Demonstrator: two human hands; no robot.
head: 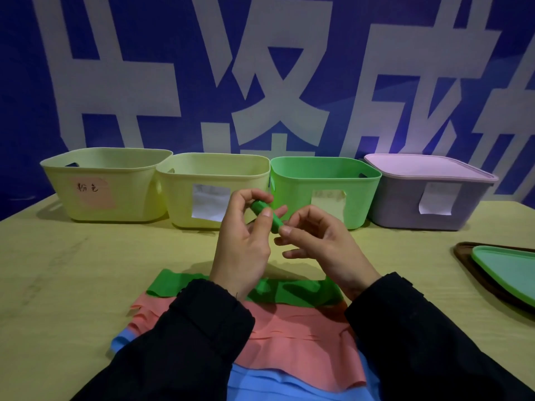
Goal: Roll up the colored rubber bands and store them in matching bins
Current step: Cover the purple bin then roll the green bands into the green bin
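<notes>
A tightly rolled green band (267, 215) is held up above the table. My left hand (246, 241) grips its upper end between thumb and curled fingers. My right hand (318, 244) pinches its lower end with fingertips. Below my wrists lie flat bands: another green band (292, 292), a pink band (292, 337) and a blue band (278, 383), overlapping and partly hidden by my dark sleeves. Behind stand four bins in a row: a yellow bin with a pink label (104, 183), a second yellow bin (214, 189), a green bin (324, 189) and a lidded purple bin (428, 192).
A green lid (506, 270) lies on a dark brown tray (466, 256) at the right edge of the yellow table (72, 285). A blue banner with large white characters stands right behind the bins.
</notes>
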